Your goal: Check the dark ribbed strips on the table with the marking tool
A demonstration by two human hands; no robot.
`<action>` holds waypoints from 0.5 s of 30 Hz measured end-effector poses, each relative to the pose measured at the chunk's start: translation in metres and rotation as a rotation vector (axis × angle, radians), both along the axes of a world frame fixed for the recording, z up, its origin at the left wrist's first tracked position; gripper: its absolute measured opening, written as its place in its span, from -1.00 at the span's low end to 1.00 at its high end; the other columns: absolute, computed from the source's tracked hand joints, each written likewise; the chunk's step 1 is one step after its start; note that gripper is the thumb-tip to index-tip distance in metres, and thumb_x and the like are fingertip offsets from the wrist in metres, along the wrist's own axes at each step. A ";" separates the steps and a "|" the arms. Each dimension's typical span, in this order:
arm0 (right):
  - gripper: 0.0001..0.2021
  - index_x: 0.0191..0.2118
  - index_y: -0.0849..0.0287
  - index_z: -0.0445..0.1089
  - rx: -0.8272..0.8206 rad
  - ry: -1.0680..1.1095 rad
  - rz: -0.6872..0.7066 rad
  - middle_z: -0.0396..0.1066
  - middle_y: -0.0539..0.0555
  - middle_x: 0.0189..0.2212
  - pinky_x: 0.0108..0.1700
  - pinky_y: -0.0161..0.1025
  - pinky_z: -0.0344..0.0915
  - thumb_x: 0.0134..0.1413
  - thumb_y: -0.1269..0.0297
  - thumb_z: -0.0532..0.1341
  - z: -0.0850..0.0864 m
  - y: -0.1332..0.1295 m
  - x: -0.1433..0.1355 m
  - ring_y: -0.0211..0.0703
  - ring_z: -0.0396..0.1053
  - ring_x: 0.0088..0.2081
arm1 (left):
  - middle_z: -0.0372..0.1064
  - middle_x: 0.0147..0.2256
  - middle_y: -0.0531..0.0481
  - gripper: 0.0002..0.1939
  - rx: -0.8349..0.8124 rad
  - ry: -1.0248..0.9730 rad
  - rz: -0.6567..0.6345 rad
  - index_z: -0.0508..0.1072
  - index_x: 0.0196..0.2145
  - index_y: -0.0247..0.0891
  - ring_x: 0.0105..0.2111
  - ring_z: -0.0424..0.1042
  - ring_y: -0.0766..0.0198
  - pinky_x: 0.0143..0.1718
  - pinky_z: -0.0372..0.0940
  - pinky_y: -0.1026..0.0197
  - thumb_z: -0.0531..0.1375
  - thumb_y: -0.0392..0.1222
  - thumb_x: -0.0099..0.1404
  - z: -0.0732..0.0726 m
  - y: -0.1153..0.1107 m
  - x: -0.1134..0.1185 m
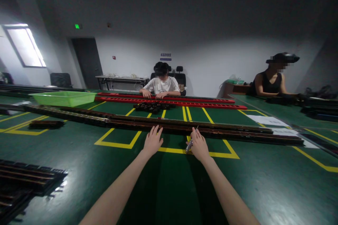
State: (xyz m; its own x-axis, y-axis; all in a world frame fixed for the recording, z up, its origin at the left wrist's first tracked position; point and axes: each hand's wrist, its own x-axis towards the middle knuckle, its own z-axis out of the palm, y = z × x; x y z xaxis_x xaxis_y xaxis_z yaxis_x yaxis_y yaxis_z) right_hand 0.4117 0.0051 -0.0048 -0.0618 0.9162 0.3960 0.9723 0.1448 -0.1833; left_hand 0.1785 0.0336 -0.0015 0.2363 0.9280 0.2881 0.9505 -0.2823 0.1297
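Long dark strips with copper-coloured lines [126, 122] lie bundled across the green table in front of me. My left hand [153, 142] is open, its fingers spread at the near edge of the strips; whether the fingertips press on them I cannot tell. My right hand [200, 144] is closed around a slim silver hand tool [188, 146]. Its narrow tip points up past my fingers toward the strips, and its exact kind is too small to make out. Both hands are over a yellow-taped rectangle [171, 150].
Across the table a person [165, 83] handles red slotted rails [174, 103] beside a pile of black parts [151, 107]. A green tray [66, 98] sits at left, near a short dark piece [46, 124]. More strips [26, 179] lie front left. Another person [271, 81] sits at right.
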 end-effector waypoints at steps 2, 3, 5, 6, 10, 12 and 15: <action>-0.56 0.08 0.30 0.18 0.028 -0.025 0.000 -0.02 0.35 0.27 0.21 0.10 -0.01 0.05 0.35 0.15 -0.004 0.012 -0.004 0.13 -0.09 0.29 | -0.11 0.30 -0.13 -0.45 0.033 0.026 0.007 0.05 0.26 -0.18 0.30 -0.15 0.03 0.21 0.01 -0.10 -0.03 -0.18 0.32 -0.001 0.011 -0.002; -0.56 0.08 0.30 0.19 0.042 -0.034 -0.001 -0.02 0.35 0.27 0.22 0.11 -0.04 0.05 0.34 0.15 -0.006 0.017 -0.005 0.13 -0.11 0.30 | -0.11 0.30 -0.13 -0.45 0.042 0.036 0.013 0.04 0.26 -0.17 0.29 -0.14 0.05 0.22 -0.02 -0.09 -0.04 -0.20 0.33 -0.002 0.016 -0.004; -0.60 0.06 0.30 0.21 0.058 -0.044 -0.009 -0.01 0.35 0.27 0.23 0.14 -0.09 0.09 0.31 0.13 -0.009 0.025 -0.006 0.14 -0.12 0.30 | -0.10 0.29 -0.12 -0.44 0.051 0.043 0.034 0.01 0.27 -0.16 0.29 -0.13 0.06 0.24 -0.09 -0.11 -0.05 -0.21 0.33 -0.005 0.025 -0.007; -0.62 0.04 0.29 0.22 0.058 -0.044 -0.017 0.01 0.35 0.26 0.23 0.15 -0.10 0.10 0.29 0.12 -0.010 0.027 -0.007 0.14 -0.10 0.30 | -0.10 0.29 -0.10 -0.44 0.051 0.039 0.042 0.01 0.28 -0.14 0.29 -0.14 0.05 0.25 -0.11 -0.13 -0.05 -0.20 0.34 -0.006 0.028 -0.008; -0.72 -0.05 0.27 0.26 0.059 -0.033 -0.048 0.10 0.33 0.23 0.22 0.17 -0.10 0.14 0.29 0.08 -0.010 0.029 -0.009 0.13 -0.03 0.27 | -0.05 0.28 -0.03 -0.46 0.046 0.002 0.044 0.04 0.26 -0.08 0.29 -0.14 0.05 0.25 -0.12 -0.13 -0.04 -0.15 0.34 -0.005 0.032 -0.013; -0.74 -0.07 0.27 0.25 0.062 -0.028 -0.042 0.16 0.31 0.20 0.22 0.15 -0.09 0.12 0.32 0.09 -0.008 0.027 -0.010 0.13 -0.01 0.26 | 0.02 0.26 -0.03 -0.48 0.069 -0.004 0.023 0.08 0.25 -0.07 0.28 -0.09 0.07 0.25 -0.11 -0.12 -0.04 -0.17 0.34 -0.003 0.030 -0.014; -0.73 -0.07 0.28 0.24 0.064 -0.010 -0.055 0.21 0.30 0.16 0.22 0.12 -0.07 0.09 0.35 0.11 -0.004 0.023 -0.012 0.13 0.03 0.24 | 0.03 0.26 -0.05 -0.49 0.047 -0.028 0.008 0.10 0.24 -0.11 0.28 -0.08 0.07 0.26 -0.11 -0.10 -0.03 -0.16 0.35 0.000 0.027 -0.016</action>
State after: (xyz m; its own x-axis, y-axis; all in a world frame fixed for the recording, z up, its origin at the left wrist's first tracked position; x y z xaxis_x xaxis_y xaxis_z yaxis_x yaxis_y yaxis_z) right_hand 0.3999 0.0280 -0.0093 -0.0166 0.8910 0.4537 0.9809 0.1024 -0.1652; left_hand 0.1627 0.0606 -0.0013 0.2199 0.9153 0.3374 0.9491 -0.2807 0.1428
